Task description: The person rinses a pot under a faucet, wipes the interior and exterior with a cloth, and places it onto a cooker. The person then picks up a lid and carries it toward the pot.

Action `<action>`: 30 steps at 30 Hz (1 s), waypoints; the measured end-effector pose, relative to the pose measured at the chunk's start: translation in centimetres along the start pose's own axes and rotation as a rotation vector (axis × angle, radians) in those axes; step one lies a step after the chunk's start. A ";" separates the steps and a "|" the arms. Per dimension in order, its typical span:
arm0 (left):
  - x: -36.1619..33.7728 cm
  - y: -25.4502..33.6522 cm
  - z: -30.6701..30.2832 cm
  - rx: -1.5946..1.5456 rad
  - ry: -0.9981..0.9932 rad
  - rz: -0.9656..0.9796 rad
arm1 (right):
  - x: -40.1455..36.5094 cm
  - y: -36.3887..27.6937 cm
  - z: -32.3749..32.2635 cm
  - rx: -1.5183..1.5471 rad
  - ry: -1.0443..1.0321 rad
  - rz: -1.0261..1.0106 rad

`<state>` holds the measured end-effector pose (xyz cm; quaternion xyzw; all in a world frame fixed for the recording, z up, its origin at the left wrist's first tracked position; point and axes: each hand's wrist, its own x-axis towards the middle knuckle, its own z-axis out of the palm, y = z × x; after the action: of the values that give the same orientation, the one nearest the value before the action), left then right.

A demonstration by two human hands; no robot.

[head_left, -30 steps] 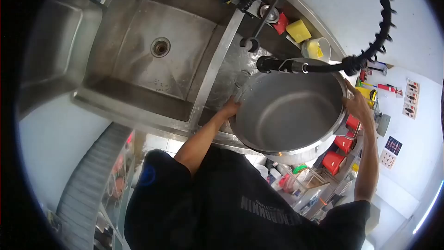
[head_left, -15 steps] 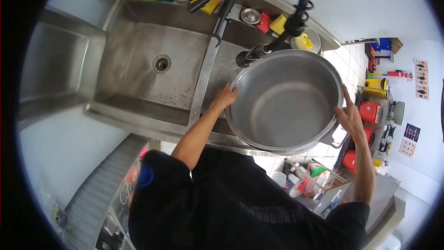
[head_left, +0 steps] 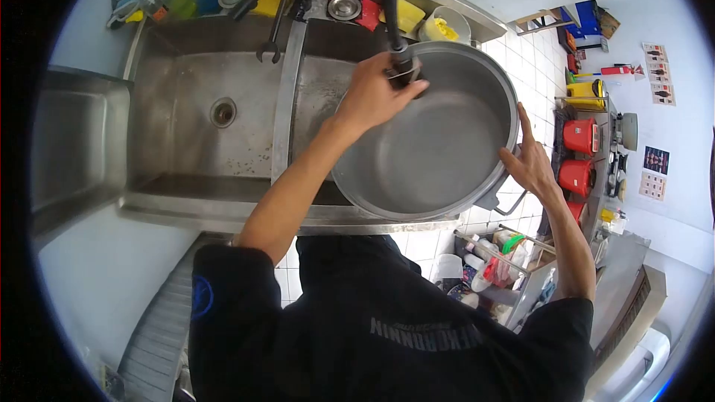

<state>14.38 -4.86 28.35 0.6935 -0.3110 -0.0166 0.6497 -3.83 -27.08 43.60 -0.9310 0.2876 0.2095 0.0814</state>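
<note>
A large grey metal pot rests over the right sink basin, tilted so its inside faces me. My left hand is wrapped round the black spray faucet, whose head hangs just over the pot's left rim. On the opposite side, my right hand grips the pot's rim, thumb inside and fingers outside. A pot handle sticks out below that hand. No water shows coming from the spray head.
To the left is a steel sink basin with a drain. Soap bottles, yellow sponges and a clear tub line the back ledge. A black faucet arm reaches over the divider. Red bins stand at right.
My left hand has let go of the pot's left rim and taken hold of the spray faucet, now over the pot. My right hand stays on the rim. The view has shifted slightly.
</note>
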 end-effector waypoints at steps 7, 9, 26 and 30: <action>5.8 0.0 5.8 -0.153 0.165 0.159 | 0.3 -0.4 0.3 -0.017 -0.013 -0.002; 5.8 -0.4 6.1 -0.167 0.195 0.184 | 0.5 -0.3 0.5 -0.029 -0.021 0.000; 0.6 5.4 4.2 -0.458 -0.121 -0.147 | 1.2 -1.4 0.7 -0.132 -0.064 -0.038; -1.6 5.5 1.3 -0.377 -0.317 -0.199 | 1.0 -1.2 1.3 -0.144 -0.033 -0.081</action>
<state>10.30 -5.12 32.52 0.5761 -0.3306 -0.2467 0.7056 -2.80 -26.26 42.04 -0.9417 0.2324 0.2417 0.0275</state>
